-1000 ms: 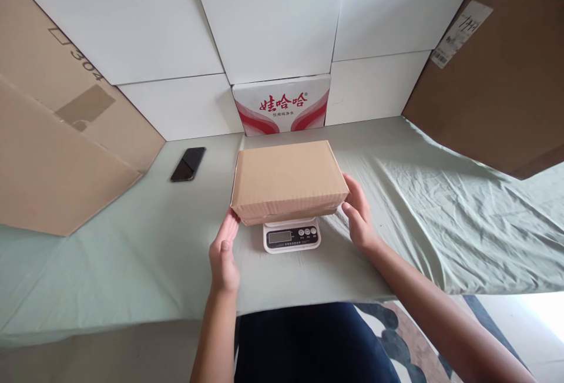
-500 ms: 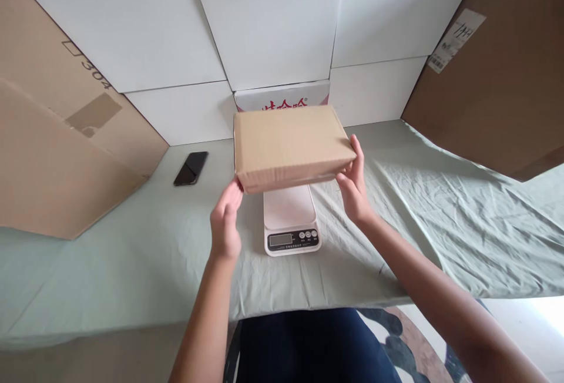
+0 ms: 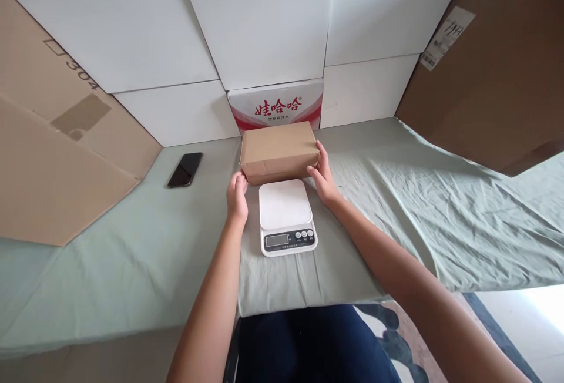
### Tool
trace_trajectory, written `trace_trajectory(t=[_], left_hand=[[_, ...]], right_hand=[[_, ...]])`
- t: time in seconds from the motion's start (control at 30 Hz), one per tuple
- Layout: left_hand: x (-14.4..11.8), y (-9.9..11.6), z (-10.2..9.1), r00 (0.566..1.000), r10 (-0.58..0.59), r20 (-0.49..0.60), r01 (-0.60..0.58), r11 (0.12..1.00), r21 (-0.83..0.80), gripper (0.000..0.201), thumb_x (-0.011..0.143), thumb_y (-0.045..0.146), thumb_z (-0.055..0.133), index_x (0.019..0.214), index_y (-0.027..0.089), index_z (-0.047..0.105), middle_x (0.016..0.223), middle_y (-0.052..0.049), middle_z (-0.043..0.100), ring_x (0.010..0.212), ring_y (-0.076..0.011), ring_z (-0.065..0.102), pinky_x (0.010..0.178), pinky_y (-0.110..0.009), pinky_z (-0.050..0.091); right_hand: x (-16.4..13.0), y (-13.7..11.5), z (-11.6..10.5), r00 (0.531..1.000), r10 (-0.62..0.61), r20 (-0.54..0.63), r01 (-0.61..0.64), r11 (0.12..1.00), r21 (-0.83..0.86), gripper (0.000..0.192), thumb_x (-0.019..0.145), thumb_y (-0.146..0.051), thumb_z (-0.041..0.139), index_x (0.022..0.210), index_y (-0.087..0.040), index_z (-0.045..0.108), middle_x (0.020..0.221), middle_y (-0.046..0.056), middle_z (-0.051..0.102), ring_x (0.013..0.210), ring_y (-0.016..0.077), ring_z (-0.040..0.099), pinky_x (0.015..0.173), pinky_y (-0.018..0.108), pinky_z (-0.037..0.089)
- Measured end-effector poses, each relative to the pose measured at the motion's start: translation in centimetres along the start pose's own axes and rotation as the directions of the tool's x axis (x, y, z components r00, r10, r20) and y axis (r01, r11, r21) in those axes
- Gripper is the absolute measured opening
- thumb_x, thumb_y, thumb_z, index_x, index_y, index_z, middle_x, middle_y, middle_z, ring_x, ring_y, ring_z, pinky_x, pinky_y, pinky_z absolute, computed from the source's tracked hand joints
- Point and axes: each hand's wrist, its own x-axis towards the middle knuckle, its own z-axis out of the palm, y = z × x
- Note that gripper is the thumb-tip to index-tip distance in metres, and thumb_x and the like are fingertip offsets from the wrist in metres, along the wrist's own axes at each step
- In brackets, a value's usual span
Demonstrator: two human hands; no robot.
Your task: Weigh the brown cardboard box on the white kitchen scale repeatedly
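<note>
A closed brown cardboard box (image 3: pixel 279 147) is between my two hands, low over or on the table just behind the scale; whether its base touches the cloth I cannot tell. My left hand (image 3: pixel 237 195) grips its near left corner, and my right hand (image 3: pixel 323 174) holds its right end, thumb on the front face. Directly in front of the box lies a white digital kitchen scale (image 3: pixel 285 204) with a bare platform. Its dark control panel has a display and round buttons facing me.
A black smartphone (image 3: pixel 185 170) lies left on the green cloth (image 3: pixel 198 265). Behind stand white panels (image 3: pixel 259 24) and a white and red carton (image 3: pixel 278 104). Large cardboard sheets (image 3: pixel 66 154) flank the left side, with a brown cardboard panel (image 3: pixel 493 77) on the right.
Both hands have lowered the cardboard box and carried it away from me, off from above the scale. The scale's platform and the printed carton behind now show more fully.
</note>
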Motion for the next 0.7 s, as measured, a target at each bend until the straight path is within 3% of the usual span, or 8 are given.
trace_trajectory(t=[0.3,0.5,0.7], left_hand=[[0.2,-0.1,-0.2,1.0,-0.017,-0.024,0.017,1.0,-0.007,0.073,0.08,0.076,0.07,0.122,0.017,0.075,0.143,-0.021,0.07,0.142,-0.0355,0.062,0.124,-0.05,0.044],[1.1,0.2,-1.8,0.995,0.003,-0.101,-0.003,1.0,-0.006,0.071,0.09,0.071,0.059,0.134,0.017,0.071,0.156,-0.023,0.059,0.151,-0.0331,0.052,0.127,-0.049,0.039],[1.3,0.1,-1.9,0.995,-0.01,-0.101,0.008,1.0,-0.02,0.066,0.09,0.069,0.063,0.131,0.018,0.073,0.155,-0.02,0.061,0.15,-0.0321,0.054,0.126,-0.046,0.041]], right_hand=[[0.3,0.0,-0.1,0.998,0.064,0.002,-0.064,0.997,0.045,0.087,0.091,-0.069,0.057,0.161,-0.032,0.023,0.171,0.009,0.037,0.157,0.0307,0.04,0.134,0.058,0.029],[0.4,0.5,-1.1,0.988,0.11,-0.105,-0.101,0.991,0.087,0.09,0.091,-0.069,0.057,0.165,-0.039,0.015,0.179,0.005,0.022,0.168,0.0301,0.023,0.133,0.064,0.026],[0.2,0.6,-1.3,0.982,0.149,-0.117,-0.131,0.98,0.146,0.087,0.091,-0.066,0.061,0.165,-0.042,0.02,0.18,0.0,0.021,0.168,0.0309,0.023,0.135,0.062,0.026]])
